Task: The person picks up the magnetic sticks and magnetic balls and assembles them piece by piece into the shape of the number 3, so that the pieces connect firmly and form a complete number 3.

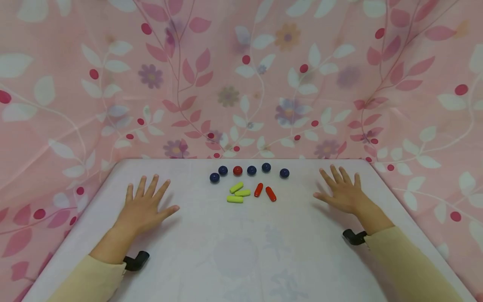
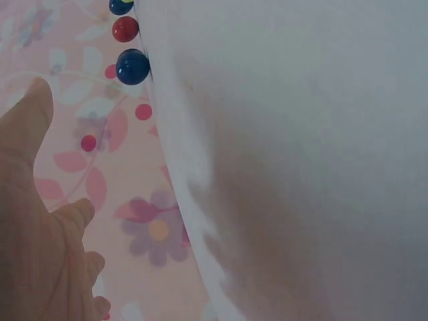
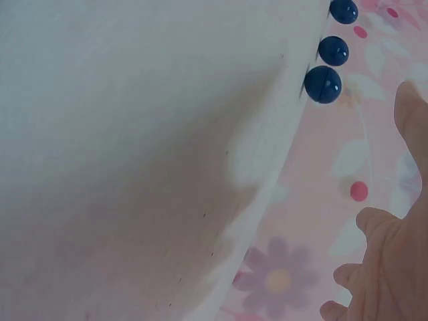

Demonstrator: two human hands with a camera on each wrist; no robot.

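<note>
Both my left grip (image 1: 142, 214) and right grip (image 1: 344, 196) are spread wide, empty, with balls (image 1: 251, 170), yellow-green pieces (image 1: 235, 199) and red pieces (image 1: 271, 193) between them; looks pre-reach, next move probably needing an inward reach and pinch.

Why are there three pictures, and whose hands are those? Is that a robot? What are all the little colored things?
No robot here: these are a person's left hand and right hand. The big picture comes from a camera on the person's head, looking forward and down. The other two come from cameras on the wrists, one for each hand, so they look tilted. On the white table are five dark blue balls, one red ball, three yellow-green sticks and two red sticks. Behind is flowery pink cloth. Both hands have their fingers spread and hold nothing.
</note>
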